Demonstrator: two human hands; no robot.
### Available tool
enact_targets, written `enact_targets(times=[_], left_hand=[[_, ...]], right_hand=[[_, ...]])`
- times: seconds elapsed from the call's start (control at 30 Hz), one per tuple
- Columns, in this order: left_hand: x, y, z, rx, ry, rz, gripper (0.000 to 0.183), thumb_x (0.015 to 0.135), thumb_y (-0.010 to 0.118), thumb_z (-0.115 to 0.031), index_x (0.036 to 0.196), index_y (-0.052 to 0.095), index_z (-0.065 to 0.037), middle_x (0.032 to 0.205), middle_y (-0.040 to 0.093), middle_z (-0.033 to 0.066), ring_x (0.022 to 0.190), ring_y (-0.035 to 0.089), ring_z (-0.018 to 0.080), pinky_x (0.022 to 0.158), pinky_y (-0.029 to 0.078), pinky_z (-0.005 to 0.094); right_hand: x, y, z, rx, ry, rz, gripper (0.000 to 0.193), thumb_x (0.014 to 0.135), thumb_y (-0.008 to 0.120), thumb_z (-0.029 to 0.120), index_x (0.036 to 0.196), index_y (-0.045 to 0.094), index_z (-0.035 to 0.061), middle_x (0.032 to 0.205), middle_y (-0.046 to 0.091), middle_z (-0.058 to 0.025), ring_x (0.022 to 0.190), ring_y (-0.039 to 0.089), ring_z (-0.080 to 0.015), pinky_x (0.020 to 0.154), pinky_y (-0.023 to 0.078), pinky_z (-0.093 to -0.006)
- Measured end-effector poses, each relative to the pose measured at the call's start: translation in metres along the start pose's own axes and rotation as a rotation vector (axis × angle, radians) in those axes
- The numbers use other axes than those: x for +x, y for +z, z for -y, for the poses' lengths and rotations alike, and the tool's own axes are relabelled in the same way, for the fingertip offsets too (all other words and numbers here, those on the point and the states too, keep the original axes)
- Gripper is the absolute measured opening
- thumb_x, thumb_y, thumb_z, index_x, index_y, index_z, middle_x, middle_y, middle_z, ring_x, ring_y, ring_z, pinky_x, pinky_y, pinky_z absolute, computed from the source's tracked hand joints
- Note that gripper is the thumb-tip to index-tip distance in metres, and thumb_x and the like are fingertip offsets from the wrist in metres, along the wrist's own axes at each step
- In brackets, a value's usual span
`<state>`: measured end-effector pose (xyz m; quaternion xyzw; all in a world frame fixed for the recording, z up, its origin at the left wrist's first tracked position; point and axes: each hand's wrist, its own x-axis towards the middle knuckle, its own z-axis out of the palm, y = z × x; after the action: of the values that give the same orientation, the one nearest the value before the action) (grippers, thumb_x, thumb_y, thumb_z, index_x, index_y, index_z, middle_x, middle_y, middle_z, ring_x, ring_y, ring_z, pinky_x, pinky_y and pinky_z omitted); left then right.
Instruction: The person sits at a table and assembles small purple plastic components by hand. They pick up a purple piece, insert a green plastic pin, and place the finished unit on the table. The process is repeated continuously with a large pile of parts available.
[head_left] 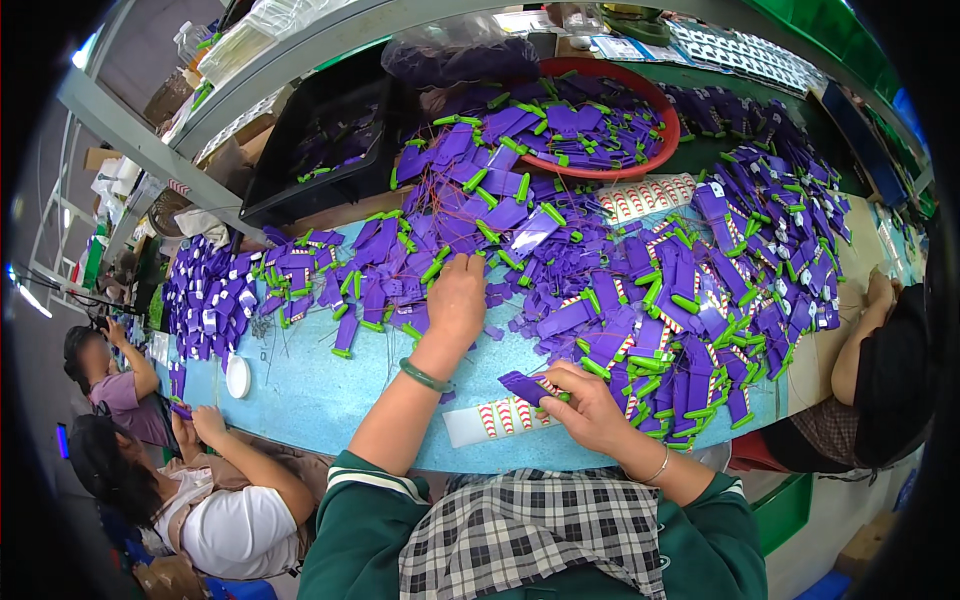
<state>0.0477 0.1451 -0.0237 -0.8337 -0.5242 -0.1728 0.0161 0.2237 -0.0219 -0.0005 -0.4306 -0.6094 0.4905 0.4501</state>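
Observation:
My right hand (588, 408), near the table's front edge, is closed on a flat purple plastic piece (523, 387) with a green end partly hidden by the fingers. Beneath it lies a clear backing strip of red-and-white striped stickers (497, 418). My left hand (459, 297) reaches forward into the near side of the heap of purple pieces (590, 265). Its fingers are curled downward and pressed together beside a green-ended piece (435, 266); what they grip is hidden. Many heaped pieces have green ends and thin reddish wires.
Behind the heap stand a red basin (672, 125) full of similar pieces and a black crate (262, 200). A white round lid or dish (238, 377) lies left on the blue tabletop (310, 390). Co-workers sit at left (225, 510) and right (870, 390). A metal frame bar (130, 125) crosses the upper left.

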Motion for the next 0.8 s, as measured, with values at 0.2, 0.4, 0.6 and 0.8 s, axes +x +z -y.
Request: enact_targets(times=[0.2,0.4,0.6,0.8], left_hand=[[-0.005,-0.018,0.001,-0.247,0.080,-0.077,0.026,0.072,0.068,0.000,0.096,0.058,-0.003,0.087,0.058,0.0109,0.086,0.061,0.0295,0.073,0.053,0.0375],[-0.054,-0.066,-0.021,-1.399,-0.354,0.074,0.024,0.078,0.067,0.008,0.099,0.058,0.001,0.094,0.065,0.0085,0.087,0.065,0.0181,0.079,0.053,0.0295],[-0.107,-0.063,-0.037,-1.820,-0.434,0.129,0.026,0.081,0.065,0.009,0.105,0.060,0.001,0.096,0.067,0.0096,0.088,0.066,0.0172,0.081,0.054,0.0290],[-0.131,-0.064,-0.020,-1.736,-0.440,0.249,0.021,0.082,0.065,0.008,0.102,0.062,0.003,0.098,0.067,0.0106,0.091,0.065,0.0162,0.081,0.054,0.0278]], right_hand=[[0.000,-0.003,-0.012,0.044,-0.038,-0.152,0.039,0.082,0.056,-0.006,0.120,0.060,0.0018,0.094,0.053,-0.0073,0.081,0.056,-0.0132,0.064,0.050,-0.0231],[0.002,-0.010,0.004,0.011,0.013,-0.289,0.046,0.079,0.062,-0.007,0.123,0.059,0.0031,0.093,0.048,-0.0027,0.080,0.051,-0.0080,0.065,0.049,-0.0205],[0.005,0.009,0.006,-0.280,-0.182,-0.270,0.052,0.071,0.068,-0.007,0.118,0.065,0.0147,0.071,0.047,-0.0041,0.064,0.048,-0.0164,0.056,0.040,-0.0286],[0.004,-0.001,0.024,-0.391,-0.113,0.028,0.051,0.070,0.068,-0.006,0.116,0.067,0.0165,0.068,0.047,-0.0064,0.061,0.048,-0.0201,0.056,0.040,-0.0331]])
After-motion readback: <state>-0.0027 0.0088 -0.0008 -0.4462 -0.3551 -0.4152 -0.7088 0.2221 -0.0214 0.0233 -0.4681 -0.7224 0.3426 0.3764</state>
